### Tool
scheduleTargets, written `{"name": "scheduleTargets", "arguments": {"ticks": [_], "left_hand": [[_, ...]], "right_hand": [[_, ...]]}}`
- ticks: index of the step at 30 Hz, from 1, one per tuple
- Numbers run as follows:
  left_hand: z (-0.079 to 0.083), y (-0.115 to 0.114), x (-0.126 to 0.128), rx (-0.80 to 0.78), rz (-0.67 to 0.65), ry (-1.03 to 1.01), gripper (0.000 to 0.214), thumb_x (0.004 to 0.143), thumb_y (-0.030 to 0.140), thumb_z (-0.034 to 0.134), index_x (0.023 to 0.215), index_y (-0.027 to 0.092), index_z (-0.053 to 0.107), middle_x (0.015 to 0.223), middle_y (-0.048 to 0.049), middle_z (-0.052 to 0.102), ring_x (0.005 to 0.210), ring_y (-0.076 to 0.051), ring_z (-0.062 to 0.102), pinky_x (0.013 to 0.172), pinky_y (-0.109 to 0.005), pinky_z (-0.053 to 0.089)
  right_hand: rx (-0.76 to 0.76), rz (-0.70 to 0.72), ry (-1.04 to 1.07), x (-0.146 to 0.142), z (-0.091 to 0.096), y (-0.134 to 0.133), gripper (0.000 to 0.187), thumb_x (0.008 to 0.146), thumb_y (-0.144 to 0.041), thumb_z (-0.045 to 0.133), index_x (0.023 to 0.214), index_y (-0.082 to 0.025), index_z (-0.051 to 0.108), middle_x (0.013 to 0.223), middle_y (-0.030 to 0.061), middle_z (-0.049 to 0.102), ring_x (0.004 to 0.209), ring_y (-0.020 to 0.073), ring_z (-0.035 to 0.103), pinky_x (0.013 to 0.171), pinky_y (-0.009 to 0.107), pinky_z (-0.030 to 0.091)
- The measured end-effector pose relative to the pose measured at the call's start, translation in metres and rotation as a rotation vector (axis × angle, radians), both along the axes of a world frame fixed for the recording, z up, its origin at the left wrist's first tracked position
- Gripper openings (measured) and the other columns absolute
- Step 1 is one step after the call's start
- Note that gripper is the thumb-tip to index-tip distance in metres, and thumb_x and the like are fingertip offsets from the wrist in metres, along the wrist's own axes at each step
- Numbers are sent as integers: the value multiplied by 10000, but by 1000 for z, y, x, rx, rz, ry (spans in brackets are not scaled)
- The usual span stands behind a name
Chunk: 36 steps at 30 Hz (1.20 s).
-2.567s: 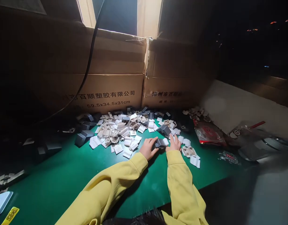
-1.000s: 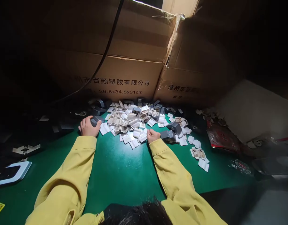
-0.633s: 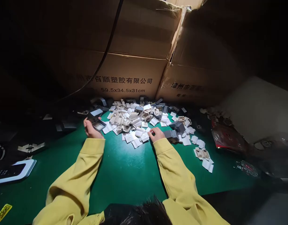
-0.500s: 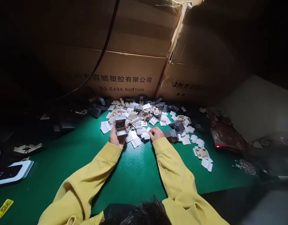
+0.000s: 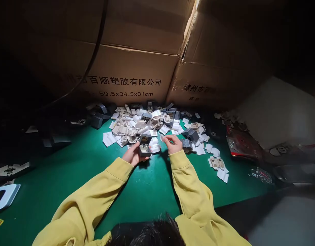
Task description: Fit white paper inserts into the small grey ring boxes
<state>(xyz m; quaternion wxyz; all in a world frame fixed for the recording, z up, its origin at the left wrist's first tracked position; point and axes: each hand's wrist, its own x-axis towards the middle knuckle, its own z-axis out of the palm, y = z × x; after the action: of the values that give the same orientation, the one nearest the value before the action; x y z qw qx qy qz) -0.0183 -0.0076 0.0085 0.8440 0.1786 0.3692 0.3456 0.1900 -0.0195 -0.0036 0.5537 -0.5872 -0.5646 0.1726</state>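
My left hand (image 5: 132,156) holds a small grey hinged box (image 5: 144,145) with its lid open, just above the green table (image 5: 70,177). My right hand (image 5: 173,144) is beside it, fingers pinched on a small white card (image 5: 163,138). Behind both hands lies a heap of white and beige paper inserts (image 5: 137,125). A few closed grey boxes (image 5: 190,135) sit right of my right hand. Both arms wear yellow sleeves.
Two big cardboard cartons (image 5: 137,71) stand against the back of the table. More grey boxes (image 5: 97,119) lie at the left in shadow. A red packet (image 5: 239,145) and loose inserts (image 5: 219,165) lie to the right. A white-rimmed device (image 5: 3,196) rests at the far left.
My left hand reached left, took a grey box, opened it and brought it to the middle. My right hand lifted a white card from the heap toward the box.
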Motion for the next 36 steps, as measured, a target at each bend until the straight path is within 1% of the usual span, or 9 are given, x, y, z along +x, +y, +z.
{"name": "scheduleTargets", "arguments": {"ticks": [4,7,9,14,17,22,25,29,36], "left_hand": [[-1,-2,2,5,-51,40,350,987,326,426,1173,88,602,915,-156,727,768,-241,714,550,-332,590],[0,-3,3,9,-35,61,311,984,293,436,1144,91,609,860,-123,719,684,-205,686,531,-329,591],[0,-3,4,24,-30,66,274,973,272,462,1125,99,609,858,-111,715,667,-194,676,531,-338,598],[0,-4,3,50,-39,82,229,932,230,538,1097,91,615,865,-122,707,678,-212,679,562,-397,616],[1,-4,3,60,-37,87,207,927,216,543,1074,93,620,835,-114,700,668,-212,674,567,-412,620],[-1,-5,4,68,-35,84,161,909,218,577,1012,102,620,776,-87,681,664,-204,668,549,-386,619],[-5,-5,4,84,-63,79,171,908,237,588,1023,113,614,772,-74,682,666,-191,668,566,-370,622],[-9,-6,3,136,-111,55,202,867,269,656,1022,143,625,822,-74,695,724,-208,687,625,-381,623],[-9,-7,3,155,-123,76,178,859,290,674,952,151,613,782,-67,682,707,-209,679,617,-374,615]], "right_hand": [[41,178,4,-26,-3,-7,185,837,-367,678,793,-203,752,784,48,683,643,143,577,586,285,499],[62,277,-100,-39,-6,-13,197,865,-377,656,799,-224,761,792,48,685,644,138,585,621,285,524],[90,301,-191,-41,-9,-14,230,902,-372,611,821,-219,763,813,56,692,679,141,609,646,275,537],[126,292,-358,-36,-15,-11,234,916,-356,599,826,-214,761,823,54,716,712,133,646,660,236,533],[149,298,-474,-33,-17,-10,236,932,-348,589,834,-217,758,829,51,727,741,131,663,690,229,527],[211,258,-600,-30,-19,-11,252,955,-364,563,860,-222,749,846,35,736,782,123,663,692,216,498],[256,283,-622,-28,-20,-10,253,962,-359,560,862,-218,745,850,26,738,780,113,657,684,206,477],[183,319,-651,-28,-19,-11,265,971,-368,551,872,-216,745,860,31,735,802,116,649,678,209,450],[51,218,-810,-37,-8,-19,342,1012,-390,474,875,-215,734,860,31,722,793,123,611,629,245,356]]}}
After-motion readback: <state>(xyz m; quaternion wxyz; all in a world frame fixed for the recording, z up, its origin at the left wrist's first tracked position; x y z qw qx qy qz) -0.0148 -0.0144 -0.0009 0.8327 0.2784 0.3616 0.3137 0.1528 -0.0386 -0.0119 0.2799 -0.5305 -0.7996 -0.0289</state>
